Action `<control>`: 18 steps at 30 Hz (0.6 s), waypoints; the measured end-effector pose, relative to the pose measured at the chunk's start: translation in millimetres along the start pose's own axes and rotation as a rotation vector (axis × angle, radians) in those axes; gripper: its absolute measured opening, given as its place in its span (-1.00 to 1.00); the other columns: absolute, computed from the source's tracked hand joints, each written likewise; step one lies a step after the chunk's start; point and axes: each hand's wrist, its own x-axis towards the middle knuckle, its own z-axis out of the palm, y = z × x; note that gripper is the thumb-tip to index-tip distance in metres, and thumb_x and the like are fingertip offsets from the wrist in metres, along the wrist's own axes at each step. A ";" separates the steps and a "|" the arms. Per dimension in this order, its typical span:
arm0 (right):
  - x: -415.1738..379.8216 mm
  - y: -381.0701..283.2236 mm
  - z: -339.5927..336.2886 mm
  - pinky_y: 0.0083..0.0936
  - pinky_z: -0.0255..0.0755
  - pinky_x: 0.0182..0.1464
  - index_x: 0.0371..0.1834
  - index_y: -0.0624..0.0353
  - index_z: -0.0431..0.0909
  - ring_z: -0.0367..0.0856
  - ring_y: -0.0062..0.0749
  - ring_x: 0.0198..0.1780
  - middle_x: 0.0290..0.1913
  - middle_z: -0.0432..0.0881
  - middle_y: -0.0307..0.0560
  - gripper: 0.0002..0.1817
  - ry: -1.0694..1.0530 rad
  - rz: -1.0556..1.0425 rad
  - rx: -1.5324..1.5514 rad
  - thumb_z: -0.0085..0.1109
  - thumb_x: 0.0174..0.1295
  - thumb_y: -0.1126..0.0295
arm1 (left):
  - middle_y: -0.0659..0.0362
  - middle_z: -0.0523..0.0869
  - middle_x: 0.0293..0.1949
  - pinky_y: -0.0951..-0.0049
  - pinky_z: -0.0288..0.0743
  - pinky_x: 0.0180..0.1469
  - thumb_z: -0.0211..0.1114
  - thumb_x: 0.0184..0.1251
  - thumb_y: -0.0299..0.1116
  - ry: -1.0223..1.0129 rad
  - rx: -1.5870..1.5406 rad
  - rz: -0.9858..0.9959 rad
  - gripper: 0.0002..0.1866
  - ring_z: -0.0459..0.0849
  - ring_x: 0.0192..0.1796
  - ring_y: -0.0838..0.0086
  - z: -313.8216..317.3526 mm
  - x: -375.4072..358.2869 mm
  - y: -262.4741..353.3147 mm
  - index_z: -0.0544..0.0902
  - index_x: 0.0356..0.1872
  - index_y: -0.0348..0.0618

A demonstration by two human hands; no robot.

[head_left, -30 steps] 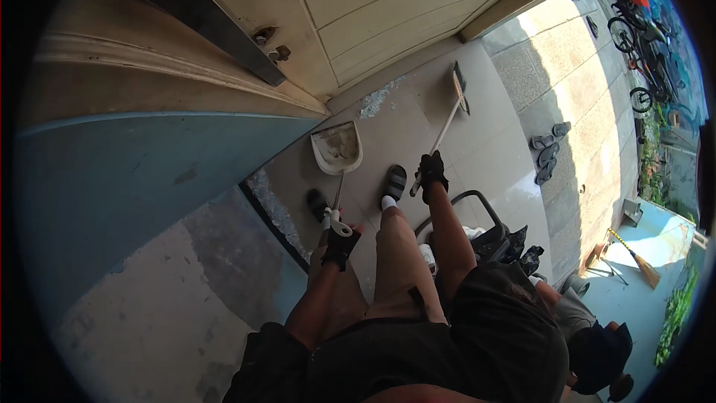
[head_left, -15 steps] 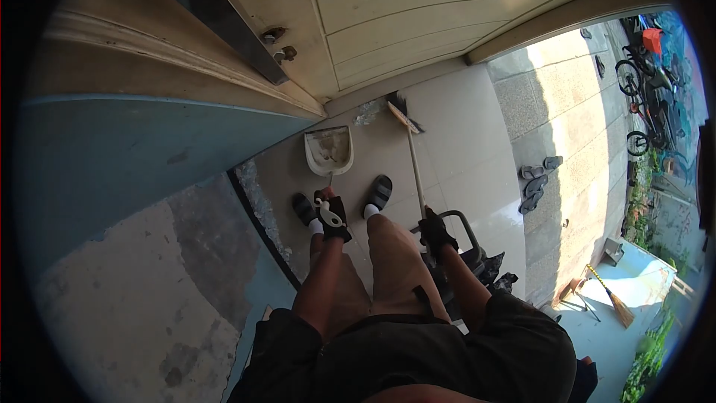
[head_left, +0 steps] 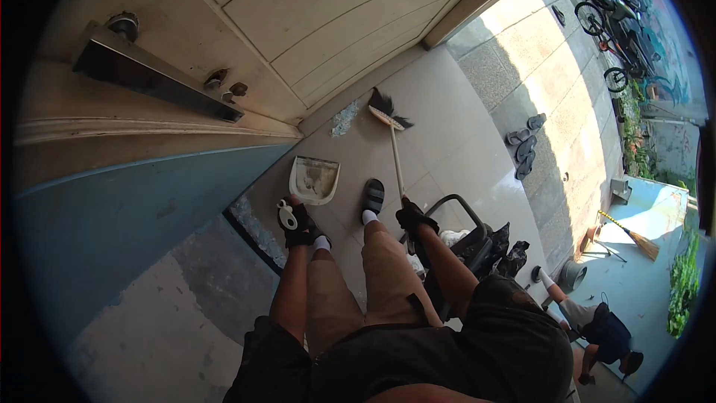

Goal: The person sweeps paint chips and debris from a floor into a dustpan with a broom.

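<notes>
My left hand (head_left: 298, 225), in a dark glove, is closed round the handle of a pale dustpan (head_left: 315, 178), whose white ringed end (head_left: 286, 214) sticks out past my fingers. The pan lies on the tiles in front of my feet with dirt marks inside. My gloved right hand (head_left: 415, 219) grips the pole of a long-handled broom (head_left: 396, 158). Its dark bristles (head_left: 389, 107) spread on the floor near the door's base. Beside them lies a small heap of clear, shard-like debris (head_left: 344, 119).
More debris (head_left: 255, 230) lines the dark threshold at left. A door (head_left: 335, 22) with a long handle (head_left: 156, 78) stands ahead. Right of me are a black-framed cart (head_left: 466, 246) and black bags (head_left: 512, 257). Sandals (head_left: 526, 151) lie outside; another person (head_left: 600, 332) bends at lower right.
My view has turned, and another person has come into sight at lower right. My left hand has shifted left, toward my left foot, with the dustpan. Both hands keep their holds.
</notes>
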 end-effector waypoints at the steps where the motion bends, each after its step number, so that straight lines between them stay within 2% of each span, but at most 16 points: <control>1: -29.0 -9.0 -3.0 -0.37 0.37 -0.46 0.36 0.16 0.20 0.45 -0.37 -0.54 -0.48 0.50 -0.09 -0.41 -0.059 -0.053 -0.057 -0.05 0.20 0.34 | 0.01 0.65 -0.26 0.29 0.46 -0.15 -0.03 0.47 -0.04 -0.036 -0.003 0.037 -0.58 0.61 -0.17 0.27 -5.0 1.8 1.6 0.56 -0.19 -0.26; 2: -34.3 1.3 5.2 -0.37 0.37 -0.46 0.36 0.16 0.20 0.45 -0.37 -0.54 -0.48 0.50 -0.09 -0.41 -0.045 -0.055 -0.040 -0.05 0.20 0.34 | 0.01 0.65 -0.26 0.29 0.46 -0.15 -0.03 0.47 -0.04 -0.049 -0.001 0.054 -0.58 0.61 -0.17 0.27 -6.2 6.3 3.7 0.56 -0.19 -0.26; 4: -45.4 27.8 25.1 -0.46 0.20 -0.56 0.25 0.13 0.37 0.27 -0.53 -0.61 -0.61 0.36 -0.26 -0.47 0.062 -0.075 0.115 0.04 0.18 0.25 | 0.02 0.53 -0.58 0.21 0.36 -0.41 0.11 0.39 -0.11 0.094 0.185 0.294 -0.61 0.53 -0.48 0.17 -7.5 10.9 2.9 0.49 -0.53 -0.21; 5: -47.7 31.3 27.6 -0.46 0.20 -0.56 0.25 0.13 0.37 0.27 -0.53 -0.61 -0.61 0.36 -0.26 -0.47 0.073 -0.075 0.127 0.04 0.18 0.25 | 0.02 0.53 -0.58 0.21 0.36 -0.41 0.11 0.39 -0.11 0.085 0.184 0.307 -0.61 0.53 -0.48 0.17 -8.6 13.1 4.7 0.49 -0.53 -0.21; 7: -51.3 39.9 32.9 -0.50 0.21 -0.59 0.45 0.05 0.11 0.30 -0.54 -0.60 -0.56 0.40 -0.23 -0.24 -0.019 -0.012 0.232 0.06 0.08 0.40 | 0.01 0.49 -0.63 0.20 0.34 -0.45 0.11 0.37 -0.15 0.092 0.234 0.527 -0.62 0.49 -0.54 0.13 -10.4 14.8 5.5 0.45 -0.58 -0.19; 8: -50.8 39.5 37.8 -0.50 0.21 -0.59 0.45 0.05 0.11 0.30 -0.54 -0.60 -0.56 0.40 -0.23 -0.24 -0.010 -0.010 0.243 0.06 0.08 0.40 | 0.01 0.49 -0.63 0.20 0.34 -0.45 0.11 0.37 -0.15 0.082 0.233 0.537 -0.62 0.49 -0.54 0.13 -11.2 18.2 5.2 0.45 -0.58 -0.19; 10: -45.8 37.0 48.3 -0.54 0.29 -0.58 0.32 0.08 0.28 0.39 -0.51 -0.59 -0.54 0.43 -0.18 -0.37 0.118 -0.121 0.254 0.08 0.08 0.43 | 0.04 0.61 -0.54 0.19 0.41 -0.37 0.14 0.34 -0.14 -0.102 0.372 0.513 -0.67 0.59 -0.42 0.14 -12.6 22.5 2.9 0.55 -0.48 -0.19; 11: -35.7 37.7 50.6 -0.54 0.29 -0.58 0.32 0.08 0.28 0.39 -0.51 -0.59 -0.54 0.43 -0.18 -0.37 0.131 -0.112 0.265 0.08 0.08 0.43 | 0.04 0.61 -0.54 0.19 0.41 -0.37 0.14 0.34 -0.14 -0.119 0.372 0.523 -0.67 0.59 -0.42 0.14 -12.6 21.5 5.4 0.55 -0.48 -0.19; 13: -6.9 34.6 51.2 -0.53 0.41 -0.53 0.06 0.11 0.44 0.48 -0.41 -0.58 -0.52 0.49 -0.12 -0.62 -0.020 0.003 0.535 0.07 0.11 0.43 | 0.04 0.60 -0.54 0.21 0.40 -0.39 0.13 0.36 -0.11 -0.158 0.303 0.497 -0.65 0.58 -0.44 0.17 -16.1 20.4 14.5 0.54 -0.47 -0.20; 14: -0.3 27.3 50.2 -0.53 0.41 -0.53 0.06 0.11 0.44 0.48 -0.41 -0.58 -0.52 0.49 -0.12 -0.62 -0.016 0.002 0.544 0.07 0.11 0.43 | 0.04 0.60 -0.54 0.21 0.40 -0.39 0.13 0.36 -0.11 -0.164 0.306 0.505 -0.65 0.58 -0.44 0.17 -16.1 24.6 11.1 0.54 -0.47 -0.20; 16: 12.8 12.3 45.2 -0.52 0.46 -0.51 -0.17 0.08 0.40 0.50 -0.35 -0.59 -0.51 0.52 -0.09 -0.84 -0.082 0.047 0.732 0.02 0.16 0.43 | 0.04 0.59 -0.54 0.23 0.39 -0.39 0.13 0.36 -0.07 -0.126 0.261 0.456 -0.62 0.56 -0.46 0.22 -12.8 35.9 -1.3 0.53 -0.46 -0.21; 17: 30.4 12.5 44.6 -0.52 0.46 -0.51 -0.17 0.08 0.40 0.50 -0.35 -0.59 -0.51 0.52 -0.09 -0.84 -0.081 0.050 0.737 0.02 0.16 0.43 | 0.04 0.59 -0.54 0.23 0.39 -0.39 0.13 0.36 -0.07 -0.131 0.264 0.459 -0.62 0.56 -0.46 0.22 -13.4 35.8 1.7 0.53 -0.46 -0.21; 18: 58.0 17.5 46.6 -0.44 0.47 -0.44 -0.13 0.17 0.41 0.54 -0.33 -0.54 -0.50 0.55 -0.06 -0.79 -0.128 0.106 0.847 -0.02 0.17 0.42 | -0.01 0.61 -0.52 0.20 0.42 -0.39 0.11 0.37 -0.11 -0.134 0.274 0.470 -0.64 0.59 -0.44 0.14 -14.6 34.8 9.8 0.55 -0.46 -0.21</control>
